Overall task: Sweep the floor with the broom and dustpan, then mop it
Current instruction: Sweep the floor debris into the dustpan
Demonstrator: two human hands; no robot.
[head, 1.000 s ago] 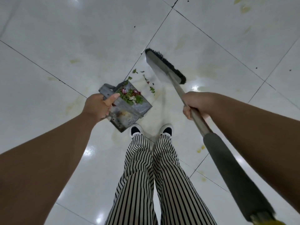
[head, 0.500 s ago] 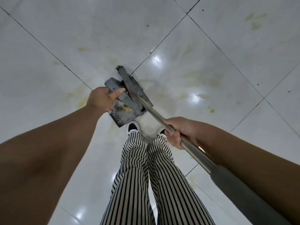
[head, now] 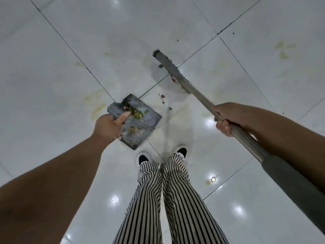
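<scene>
Hands: left [head: 108, 126] grips dustpan [head: 140, 118] w/ debris, right [head: 226, 118] grips broom [head: 177, 73].

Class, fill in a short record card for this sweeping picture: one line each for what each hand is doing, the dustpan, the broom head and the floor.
left hand: grips the dustpan
right hand: grips the broom handle
dustpan contents: leaf and petal scraps
broom head: apart from the dustpan, to its upper right
floor: glossy white tiles, yellowish stains, a few loose scraps between dustpan and broom
</scene>
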